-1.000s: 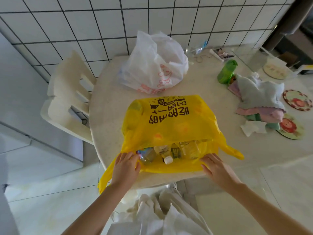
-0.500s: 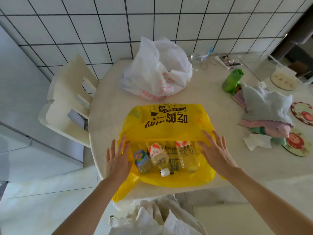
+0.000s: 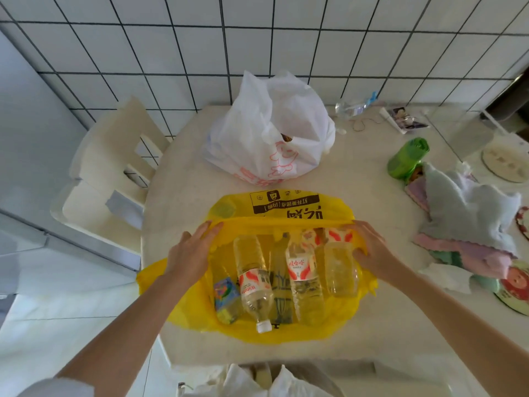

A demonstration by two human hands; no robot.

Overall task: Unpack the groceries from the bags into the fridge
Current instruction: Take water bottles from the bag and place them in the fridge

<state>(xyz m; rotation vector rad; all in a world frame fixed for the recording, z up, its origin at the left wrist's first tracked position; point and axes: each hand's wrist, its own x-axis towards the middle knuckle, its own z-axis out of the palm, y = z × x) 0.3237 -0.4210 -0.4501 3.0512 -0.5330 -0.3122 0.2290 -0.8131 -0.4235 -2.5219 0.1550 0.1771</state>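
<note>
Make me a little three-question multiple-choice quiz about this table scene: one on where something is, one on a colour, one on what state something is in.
1. Where does the crumpled white plastic bag sit relative to the yellow plastic bag?
A. Beyond it, nearer the tiled wall
B. On the white plastic chair
C. Under the round pale table

2. What colour is the cap of the clear plastic bottle pointing toward the person?
A. Red
B. White
C. Green

3. What state is the yellow plastic bag in?
A. Tied shut
B. Hanging from a hand
C. Lying flat, mouth pulled open

Answers: 1 A, the white bag lies farther up the table, by the wall. 2 B, its cap is white. 3 C, the left hand and right hand spread its rim, showing bottles inside.
</note>
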